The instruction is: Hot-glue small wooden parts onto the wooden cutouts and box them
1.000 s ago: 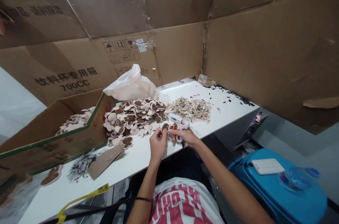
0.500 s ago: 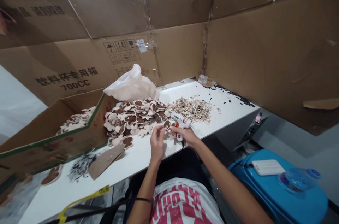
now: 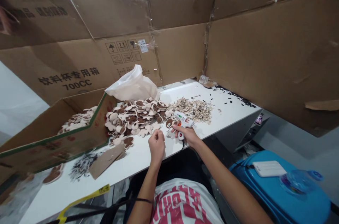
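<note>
**Hazards of a Doubled Grip**

The right hand (image 3: 186,134) is closed around the handle of the glue gun (image 3: 184,119), above the table (image 3: 148,152). A round brown piece (image 3: 169,123) sits at the same hand's fingertips, just left of the glue gun. The left hand (image 3: 156,141) is further left and nearer the body, its fingers curled in tight; whether they pinch anything small cannot be told.

Hazard 1: Dropped or turned piece. Likely cause: one hand carries both items, so the brown piece has only a light hold.

Hazard 2: Unintended glue discharge. Likely cause: fingers lie close to the orange trigger (image 3: 179,123); shifting the piece could squeeze it.

Hazard 3: Burn. Likely cause: the left hand returning too near the nozzle end. Whether the glue gun is hot cannot be told.

Hazard 4: Stray glue on stock. Likely cause: the felt heap (image 3: 135,116) is left of the glue gun, and the pale sticks (image 3: 196,109) lie just beyond it.

Hazard 5: Cord snag. Likely cause: the black cord (image 3: 183,145) hangs from the glue gun toward the body and could catch at the table edge.
</note>
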Action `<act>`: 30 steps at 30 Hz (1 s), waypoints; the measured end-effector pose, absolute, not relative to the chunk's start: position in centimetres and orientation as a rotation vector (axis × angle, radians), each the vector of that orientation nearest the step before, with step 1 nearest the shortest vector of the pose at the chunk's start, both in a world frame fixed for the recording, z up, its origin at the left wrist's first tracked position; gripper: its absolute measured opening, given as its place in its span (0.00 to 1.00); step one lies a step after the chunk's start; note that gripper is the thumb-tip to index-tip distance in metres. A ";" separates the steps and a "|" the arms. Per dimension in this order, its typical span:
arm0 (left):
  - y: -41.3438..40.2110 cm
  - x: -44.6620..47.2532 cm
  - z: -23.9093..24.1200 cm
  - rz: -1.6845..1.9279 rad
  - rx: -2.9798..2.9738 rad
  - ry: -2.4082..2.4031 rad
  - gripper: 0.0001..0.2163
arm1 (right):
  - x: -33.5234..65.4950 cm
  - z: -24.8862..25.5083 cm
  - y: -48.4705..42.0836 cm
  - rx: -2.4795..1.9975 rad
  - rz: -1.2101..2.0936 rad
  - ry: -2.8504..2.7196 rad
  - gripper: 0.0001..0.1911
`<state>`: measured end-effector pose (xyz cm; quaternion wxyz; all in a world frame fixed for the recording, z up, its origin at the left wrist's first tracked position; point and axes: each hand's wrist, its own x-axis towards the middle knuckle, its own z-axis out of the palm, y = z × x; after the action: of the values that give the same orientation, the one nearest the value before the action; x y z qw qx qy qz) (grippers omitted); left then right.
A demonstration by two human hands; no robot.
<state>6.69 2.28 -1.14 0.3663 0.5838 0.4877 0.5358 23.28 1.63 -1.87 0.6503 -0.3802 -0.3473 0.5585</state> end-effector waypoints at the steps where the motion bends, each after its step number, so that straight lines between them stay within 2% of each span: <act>1: 2.2 6.7 -1.1 1.375 1.495 1.252 0.16 | 23.3 -1.9 1.6 -0.862 1.270 -0.786 0.25; 15: 2.5 6.6 -1.0 1.464 1.449 1.234 0.17 | 23.2 -1.5 1.6 -0.853 1.281 -0.753 0.27; 25: 2.5 6.7 -0.9 1.496 1.429 1.244 0.21 | 23.4 -2.0 1.9 -0.871 1.271 -0.819 0.25; 30: 3.0 6.6 -1.6 1.518 1.384 1.244 0.19 | 23.3 -1.8 1.7 -0.874 1.258 -0.808 0.25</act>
<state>6.58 3.02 -1.55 0.3617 0.5372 0.4828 0.5895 23.29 1.70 -1.76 0.6480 -0.3844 -0.3553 0.5532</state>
